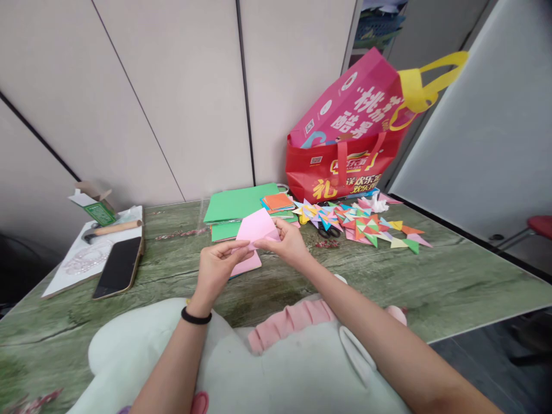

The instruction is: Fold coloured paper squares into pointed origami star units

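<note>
Between my two hands is a pink sheet of paper (257,225), partly folded and raised above the table. My left hand (222,261) pinches its lower left edge with thumb and fingers. At its right side my right hand (288,242) grips the edge, thumb in front. Just below the hands lies more pink paper (249,264) on the table. Behind the raised sheet are green folders or sheets (241,202) with a stack of small orange squares (279,202) on top. Folded multicolour paper pieces (366,225) spread out to the right.
A red gift bag (302,172) holding a pink bag (332,109) stands at the back right. Black scissors (329,231) lie near the folded pieces. At left are a phone (118,267), a hammer (114,229) and a small green box (99,210). A pale plush toy (280,379) fills the front.
</note>
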The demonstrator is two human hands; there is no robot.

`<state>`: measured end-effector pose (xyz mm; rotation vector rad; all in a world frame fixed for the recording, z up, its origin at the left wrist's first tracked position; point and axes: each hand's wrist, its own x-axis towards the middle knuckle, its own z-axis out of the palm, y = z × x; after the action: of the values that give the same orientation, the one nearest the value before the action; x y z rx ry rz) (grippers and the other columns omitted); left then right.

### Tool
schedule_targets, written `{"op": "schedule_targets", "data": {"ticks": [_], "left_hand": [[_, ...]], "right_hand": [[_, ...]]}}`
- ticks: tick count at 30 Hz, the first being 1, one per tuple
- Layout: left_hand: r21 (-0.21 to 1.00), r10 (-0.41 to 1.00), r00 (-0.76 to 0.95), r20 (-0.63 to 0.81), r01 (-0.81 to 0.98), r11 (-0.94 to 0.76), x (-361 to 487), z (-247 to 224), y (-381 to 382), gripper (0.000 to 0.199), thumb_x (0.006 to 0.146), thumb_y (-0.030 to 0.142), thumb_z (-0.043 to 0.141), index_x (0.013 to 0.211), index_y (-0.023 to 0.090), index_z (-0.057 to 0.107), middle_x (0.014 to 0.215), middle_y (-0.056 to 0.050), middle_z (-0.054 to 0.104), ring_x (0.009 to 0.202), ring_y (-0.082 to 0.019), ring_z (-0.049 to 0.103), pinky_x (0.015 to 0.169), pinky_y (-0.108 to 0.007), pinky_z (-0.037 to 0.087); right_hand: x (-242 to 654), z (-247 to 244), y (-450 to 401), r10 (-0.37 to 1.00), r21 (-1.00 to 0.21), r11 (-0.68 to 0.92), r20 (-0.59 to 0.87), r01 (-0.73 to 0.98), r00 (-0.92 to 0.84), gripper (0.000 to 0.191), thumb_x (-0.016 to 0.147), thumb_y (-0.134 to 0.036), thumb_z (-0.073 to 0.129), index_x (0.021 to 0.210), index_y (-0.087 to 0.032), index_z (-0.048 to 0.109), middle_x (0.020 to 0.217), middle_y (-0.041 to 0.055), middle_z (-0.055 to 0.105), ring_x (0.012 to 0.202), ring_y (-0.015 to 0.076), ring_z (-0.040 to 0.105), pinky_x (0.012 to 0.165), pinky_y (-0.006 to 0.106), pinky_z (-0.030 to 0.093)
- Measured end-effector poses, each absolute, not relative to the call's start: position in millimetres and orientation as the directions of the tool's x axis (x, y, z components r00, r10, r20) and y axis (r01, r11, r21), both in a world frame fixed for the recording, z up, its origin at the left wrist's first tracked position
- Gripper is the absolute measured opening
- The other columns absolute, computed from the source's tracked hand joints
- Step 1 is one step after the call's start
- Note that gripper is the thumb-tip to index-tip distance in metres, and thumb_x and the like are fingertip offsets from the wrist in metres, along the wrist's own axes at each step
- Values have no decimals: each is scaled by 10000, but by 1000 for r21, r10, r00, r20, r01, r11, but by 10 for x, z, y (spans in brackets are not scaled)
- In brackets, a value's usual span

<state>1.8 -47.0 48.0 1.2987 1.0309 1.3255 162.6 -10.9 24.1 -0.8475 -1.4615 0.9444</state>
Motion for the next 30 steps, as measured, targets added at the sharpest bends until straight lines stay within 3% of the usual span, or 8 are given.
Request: {"op": "schedule_targets", "data": {"ticks": [6,12,16,21,25,30], "left_hand": [[983,985,-15,171,-71,-172,43,448,-469,250,565,275,754,755,119,706,761,-58,712,704,-225,677,788,-390,547],[978,979,0,203,-39,-203,50,438,-472,230,585,278,745,765,138,710,733,-47,713,699,-209,675,750,-346,559],[978,978,18,209,-22,-209,41,427,-467,237,595,281,739,781,136,710,764,-53,715,711,-212,675,751,-340,559],[980,981,2,193,-48,-192,44,423,-461,286,579,287,748,809,123,704,800,-66,715,723,-220,676,772,-355,551],[981,985,-32,171,-85,-173,44,438,-459,314,553,275,763,811,109,697,791,-68,711,699,-223,679,781,-373,546],[984,987,-51,153,-81,-157,46,448,-456,324,537,267,771,806,102,698,732,-64,705,679,-226,678,768,-378,548]], "right_hand": [[1599,223,-120,865,-869,493,494,-38,-91,620,557,-309,741,1086,-166,451,1066,85,584,974,201,562,827,311,448],[1605,216,-112,881,-876,473,467,96,-80,687,512,-316,764,1103,-159,451,1082,88,573,965,211,550,826,329,445],[1600,242,-119,906,-902,423,418,92,-64,666,491,-325,769,1065,-150,480,1001,67,597,890,197,567,761,313,477],[1587,280,-139,947,-955,291,297,-64,-122,589,484,-318,759,990,-165,501,829,18,606,639,137,575,467,224,490],[1583,293,-147,958,-963,214,240,-164,-159,391,577,-334,704,876,-155,528,690,-11,608,524,107,581,486,236,513],[1578,278,-141,960,-959,223,248,-176,-132,400,548,-330,727,857,-164,535,685,-13,627,498,112,584,503,261,528]]}}
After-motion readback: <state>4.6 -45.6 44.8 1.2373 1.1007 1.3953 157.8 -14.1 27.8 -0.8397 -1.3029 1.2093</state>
